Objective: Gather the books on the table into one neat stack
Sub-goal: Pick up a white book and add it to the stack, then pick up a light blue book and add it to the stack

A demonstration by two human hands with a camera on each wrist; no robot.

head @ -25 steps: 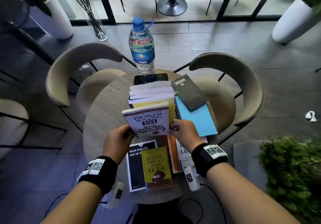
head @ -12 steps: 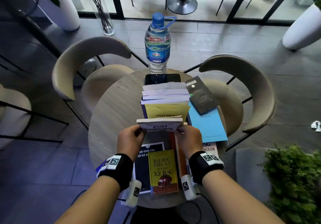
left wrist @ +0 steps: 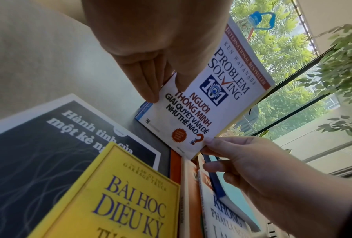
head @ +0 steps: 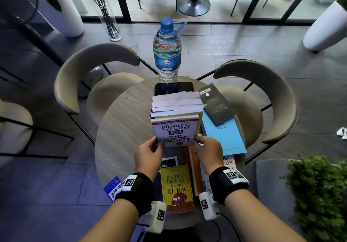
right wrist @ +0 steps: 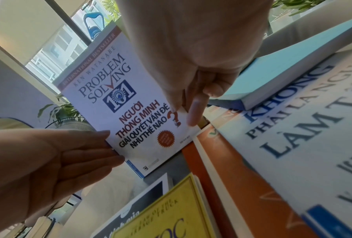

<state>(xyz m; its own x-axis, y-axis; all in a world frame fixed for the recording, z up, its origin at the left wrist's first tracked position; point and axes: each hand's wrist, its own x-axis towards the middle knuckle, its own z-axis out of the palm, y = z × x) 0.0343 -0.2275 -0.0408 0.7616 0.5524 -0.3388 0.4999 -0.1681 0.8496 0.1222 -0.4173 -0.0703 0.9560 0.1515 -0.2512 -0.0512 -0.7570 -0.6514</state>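
The white "Problem Solving 101" book lies face up on top of the stack at mid-table, its near end overhanging toward me. My left hand pinches its near left corner, thumb on the cover. My right hand pinches the near right corner. Loose books lie nearer me: a yellow one on a dark one, an orange one and a white one. A light blue book lies right of the stack.
A dark booklet rests across the blue book's far end. A phone and a water bottle stand behind the stack on the round table. Two curved chairs flank the far side. A blue card overhangs the near left edge.
Both hands carried the white book forward from a raised, tilted hold and lowered it flat onto the stack. The other books have not moved.
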